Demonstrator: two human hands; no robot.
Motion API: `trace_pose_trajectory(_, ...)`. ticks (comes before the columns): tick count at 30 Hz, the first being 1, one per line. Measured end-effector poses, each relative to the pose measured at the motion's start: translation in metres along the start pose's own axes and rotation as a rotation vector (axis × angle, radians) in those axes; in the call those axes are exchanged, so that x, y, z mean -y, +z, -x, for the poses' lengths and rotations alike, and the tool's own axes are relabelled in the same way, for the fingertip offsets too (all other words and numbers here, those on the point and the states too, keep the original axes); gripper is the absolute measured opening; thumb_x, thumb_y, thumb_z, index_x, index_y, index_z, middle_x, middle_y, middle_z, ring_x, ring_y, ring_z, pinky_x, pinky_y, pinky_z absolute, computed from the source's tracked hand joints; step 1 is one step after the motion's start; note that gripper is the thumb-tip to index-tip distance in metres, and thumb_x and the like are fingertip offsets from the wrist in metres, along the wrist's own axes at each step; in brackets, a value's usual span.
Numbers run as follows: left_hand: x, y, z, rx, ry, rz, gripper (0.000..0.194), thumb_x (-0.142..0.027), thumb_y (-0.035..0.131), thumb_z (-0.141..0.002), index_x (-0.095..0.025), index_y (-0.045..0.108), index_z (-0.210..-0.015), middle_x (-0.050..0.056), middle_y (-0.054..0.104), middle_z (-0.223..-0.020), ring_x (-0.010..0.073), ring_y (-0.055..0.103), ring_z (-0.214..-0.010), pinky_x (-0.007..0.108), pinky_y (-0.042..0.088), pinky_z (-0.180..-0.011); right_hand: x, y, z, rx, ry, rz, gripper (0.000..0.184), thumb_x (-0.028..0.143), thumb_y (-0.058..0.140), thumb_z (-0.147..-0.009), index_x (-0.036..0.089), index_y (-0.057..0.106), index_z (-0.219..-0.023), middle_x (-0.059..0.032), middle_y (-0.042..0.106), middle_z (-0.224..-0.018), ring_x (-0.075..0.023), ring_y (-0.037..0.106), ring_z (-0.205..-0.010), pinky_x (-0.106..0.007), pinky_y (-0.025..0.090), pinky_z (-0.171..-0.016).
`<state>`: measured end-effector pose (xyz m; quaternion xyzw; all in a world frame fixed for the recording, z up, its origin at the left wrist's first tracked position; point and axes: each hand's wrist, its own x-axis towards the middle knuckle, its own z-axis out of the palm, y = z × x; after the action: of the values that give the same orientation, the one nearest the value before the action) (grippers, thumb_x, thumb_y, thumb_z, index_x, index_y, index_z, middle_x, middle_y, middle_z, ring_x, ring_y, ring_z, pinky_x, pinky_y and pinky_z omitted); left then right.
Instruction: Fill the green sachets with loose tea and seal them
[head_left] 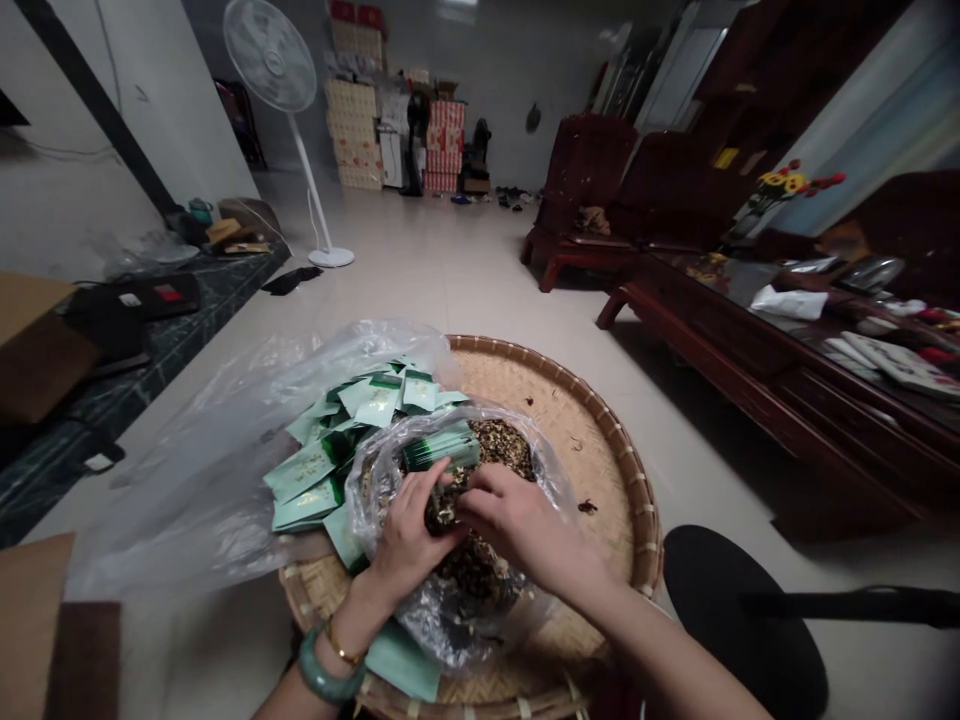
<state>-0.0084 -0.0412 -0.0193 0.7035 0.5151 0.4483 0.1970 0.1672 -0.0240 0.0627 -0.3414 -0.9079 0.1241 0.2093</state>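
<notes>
My left hand (411,525) curls its fingers and thumb around something dark with pale flecks, too unclear to name. My right hand (517,520) has its fingertips pinched together right beside it; what they hold is hidden. Both hands are over a clear plastic bag (551,470) spread open and filled with dark and tan dried loose bits (502,445). A stack of green packets (442,447) lies on these bits, just beyond my left fingers. More pale green packets (307,470) are heaped to the left. A green bangle circles my left wrist.
Everything rests on a round woven bamboo tray (622,450), with a large plastic sheet (187,490) spilling off its left. A black round base (742,620) stands at right. Dark wooden furniture (720,340) lines the right; a white fan (330,257) stands ahead. Cardboard boxes (34,350) are at left.
</notes>
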Motion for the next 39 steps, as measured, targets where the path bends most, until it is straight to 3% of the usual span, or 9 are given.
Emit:
trace_pose_trajectory(3,0.002,-0.009,-0.003,0.108,-0.164,0.142,0.066,-0.024,0.072,-0.069,-0.020,0.050,-0.131,0.011,0.064,-0.121,0.0263,0.062,-0.106,0.041,0.050,-0.091,-0.013,-0.003,0.001,-0.046,0.011,-0.212,0.012,0.018,0.051,-0.092,0.017,0.063,-0.089,-0.0049,0.061,-0.087,-0.0138,0.058,-0.076,-0.024,0.048,-0.066)
trace_pose_trajectory(7,0.003,-0.022,-0.007,0.265,-0.289,0.310,0.034,-0.017,0.066,-0.070,-0.018,0.070,-0.104,0.006,0.075,-0.100,0.0220,0.069,-0.090,0.032,0.053,-0.082,-0.015,-0.022,0.005,0.035,-0.043,-0.327,0.012,0.019,0.051,-0.093,0.018,0.063,-0.094,-0.0059,0.063,-0.097,-0.0135,0.060,-0.085,-0.025,0.050,-0.073)
trace_pose_trajectory(12,0.001,-0.025,-0.008,0.233,-0.250,0.335,0.022,-0.011,0.062,-0.066,-0.019,0.076,-0.081,0.003,0.076,-0.077,0.0181,0.069,-0.070,0.025,0.052,-0.068,0.008,-0.043,0.012,0.228,-0.100,-0.083,0.015,0.018,0.051,-0.092,0.018,0.066,-0.090,-0.0062,0.064,-0.099,-0.0134,0.059,-0.075,-0.026,0.047,-0.064)
trace_pose_trajectory(17,-0.003,-0.022,-0.005,0.175,-0.238,0.415,0.008,-0.016,0.068,-0.067,-0.018,0.075,-0.070,0.002,0.074,-0.066,0.0154,0.067,-0.059,0.021,0.049,-0.057,0.026,-0.046,0.020,0.164,-0.145,0.072,0.016,0.019,0.049,-0.093,0.019,0.065,-0.093,-0.0059,0.065,-0.098,-0.0137,0.057,-0.072,-0.026,0.043,-0.058)
trace_pose_trajectory(21,-0.007,-0.021,-0.003,0.178,-0.246,0.441,0.010,-0.014,0.065,-0.066,-0.018,0.074,-0.069,0.002,0.074,-0.066,0.0158,0.067,-0.059,0.021,0.050,-0.057,0.032,-0.041,0.022,0.057,-0.125,0.180,0.015,0.026,0.054,-0.090,0.016,0.064,-0.096,-0.0101,0.064,-0.101,-0.0206,0.059,-0.084,-0.030,0.046,-0.063)
trace_pose_trajectory(26,-0.010,-0.015,0.002,0.192,-0.209,0.375,0.018,-0.011,0.064,-0.065,-0.018,0.075,-0.077,0.002,0.076,-0.073,0.0171,0.069,-0.066,0.024,0.052,-0.065,0.032,-0.034,0.015,0.125,-0.093,0.272,0.007,0.013,0.062,-0.084,0.014,0.063,-0.078,-0.0096,0.065,-0.097,-0.0207,0.058,-0.084,-0.031,0.048,-0.064)
trace_pose_trajectory(30,-0.010,-0.011,0.006,0.233,-0.147,0.330,0.026,-0.007,0.061,-0.065,-0.019,0.075,-0.082,0.002,0.076,-0.079,0.0170,0.069,-0.072,0.024,0.051,-0.068,0.031,-0.030,0.012,0.181,-0.094,0.276,0.005,0.010,0.063,-0.083,0.013,0.065,-0.080,-0.0085,0.065,-0.093,-0.0208,0.057,-0.088,-0.031,0.048,-0.069)
trace_pose_trajectory(34,-0.011,-0.011,0.006,0.246,-0.098,0.321,0.030,-0.005,0.060,-0.066,-0.020,0.075,-0.087,0.002,0.075,-0.083,0.0169,0.068,-0.075,0.025,0.050,-0.070,0.033,-0.033,0.013,0.126,-0.087,0.258,0.008,0.014,0.060,-0.087,0.014,0.065,-0.081,-0.0080,0.064,-0.090,-0.0199,0.056,-0.084,-0.031,0.046,-0.067)
trace_pose_trajectory(39,-0.017,-0.012,0.005,0.304,-0.219,0.316,0.015,-0.013,0.067,-0.067,-0.018,0.073,-0.080,0.001,0.072,-0.076,0.0163,0.063,-0.070,0.024,0.047,-0.065,0.030,-0.036,0.011,0.131,-0.061,0.230,0.017,0.019,0.059,-0.089,0.014,0.065,-0.074,-0.0063,0.062,-0.082,-0.0196,0.054,-0.082,-0.030,0.042,-0.064)
